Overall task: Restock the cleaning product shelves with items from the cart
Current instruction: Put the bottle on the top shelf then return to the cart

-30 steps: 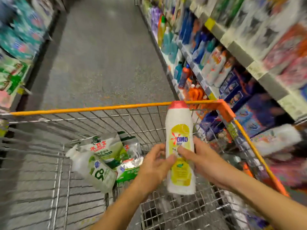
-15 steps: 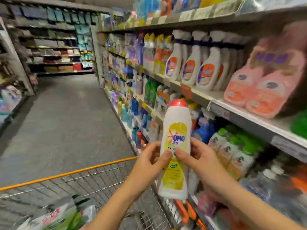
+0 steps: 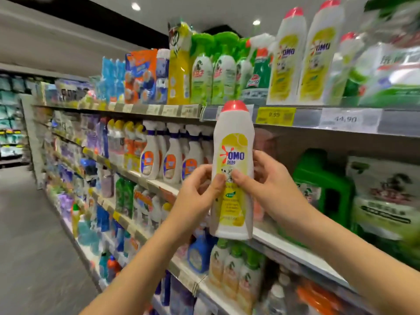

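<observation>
OMO bottle [image 3: 233, 169] is being held upright, left hand [image 3: 195, 189] and right hand [image 3: 270, 187] both gripping it; next probably means lifting it beside matching bottles [image 3: 288, 62] on the top shelf [image 3: 304, 117].

The bottle [image 3: 233, 169] is held upright before the shelving, between the left hand [image 3: 197, 192] and the right hand [image 3: 270, 187]. Two more bottles [image 3: 286, 55] are stood on the top shelf [image 3: 306, 117], above and to its right. Spray bottles [image 3: 172, 155] are ranged one shelf lower, to its left.
</observation>
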Demonstrator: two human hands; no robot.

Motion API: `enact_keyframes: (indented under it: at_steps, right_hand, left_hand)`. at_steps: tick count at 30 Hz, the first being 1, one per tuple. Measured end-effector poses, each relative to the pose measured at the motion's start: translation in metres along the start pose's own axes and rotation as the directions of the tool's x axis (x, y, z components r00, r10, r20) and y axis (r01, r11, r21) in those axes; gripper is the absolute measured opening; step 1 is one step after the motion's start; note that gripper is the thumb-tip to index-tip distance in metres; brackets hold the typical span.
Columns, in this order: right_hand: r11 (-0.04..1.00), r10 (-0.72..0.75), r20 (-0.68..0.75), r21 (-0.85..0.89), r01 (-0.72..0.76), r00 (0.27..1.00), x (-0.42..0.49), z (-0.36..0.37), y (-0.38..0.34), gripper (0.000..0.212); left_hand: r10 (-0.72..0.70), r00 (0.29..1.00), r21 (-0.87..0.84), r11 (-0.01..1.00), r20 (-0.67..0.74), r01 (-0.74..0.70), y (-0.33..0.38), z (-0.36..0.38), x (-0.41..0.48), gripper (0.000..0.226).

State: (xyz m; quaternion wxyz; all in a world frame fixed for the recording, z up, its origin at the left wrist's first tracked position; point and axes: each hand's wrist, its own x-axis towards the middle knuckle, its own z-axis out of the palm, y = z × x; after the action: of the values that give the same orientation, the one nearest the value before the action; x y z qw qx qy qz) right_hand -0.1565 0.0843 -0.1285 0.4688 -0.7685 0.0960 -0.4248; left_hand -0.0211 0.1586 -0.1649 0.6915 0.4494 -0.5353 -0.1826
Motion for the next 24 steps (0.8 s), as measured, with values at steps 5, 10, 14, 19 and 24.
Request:
enact_keyframes:
  at_steps: [5,10,14,19,24]
  right_hand:
    - [0.975,-0.137,-0.092,-0.188,0.118,0.986,0.057,-0.029,-0.025,0.038]
    - [0.886,-0.301,-0.059,-0.385,0.257,0.952,0.117,-0.059,-0.064,0.069]
    - [0.753,-0.360,0.015,-0.586,0.300,0.933,0.164,-0.089,-0.102,0.085]
    - [0.631,-0.363,0.029,-0.728,0.269,0.931,0.201,-0.117,-0.128,0.084]
    - [0.550,-0.302,0.016,-0.814,0.188,0.953,0.202,-0.144,-0.134,0.089]
  left_hand:
    - [0.131,0.988,-0.072,0.990,0.082,-0.125,0.017,0.012,0.076,0.033]
    - [0.276,0.954,-0.126,0.957,0.119,-0.261,0.041,0.027,0.152,0.023]
    - [0.363,0.926,-0.074,0.931,0.106,-0.356,0.062,0.040,0.212,0.014]
    - [0.423,0.897,-0.090,0.906,0.127,-0.415,0.077,0.061,0.261,0.016]
    - [0.422,0.885,-0.126,0.906,0.195,-0.404,0.069,0.084,0.278,0.016]
